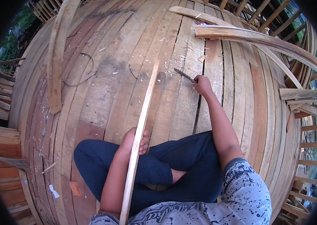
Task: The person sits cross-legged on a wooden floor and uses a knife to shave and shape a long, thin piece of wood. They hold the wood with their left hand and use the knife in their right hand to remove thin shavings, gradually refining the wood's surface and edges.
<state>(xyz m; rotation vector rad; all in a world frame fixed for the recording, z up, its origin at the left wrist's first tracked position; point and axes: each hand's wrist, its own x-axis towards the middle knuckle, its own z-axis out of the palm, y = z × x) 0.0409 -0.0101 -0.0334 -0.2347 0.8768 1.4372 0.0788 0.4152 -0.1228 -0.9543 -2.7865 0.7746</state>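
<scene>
A loose curved plank [55, 63] is lying at the left of the plank deck [102, 93]. The left hand [130, 141] is curling closed around a long thin wooden strip [142, 123] running from the person's lap out across the deck. The right hand [202, 85] is gripping a knife [184, 75] in a closed fist, blade pointing left over the boards, well apart from the strip

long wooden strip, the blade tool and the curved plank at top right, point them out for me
long wooden strip [146, 107], head view, on its middle stretch
blade tool [183, 74], head view, on the dark blade
curved plank [263, 39], head view, on its upper face
</scene>
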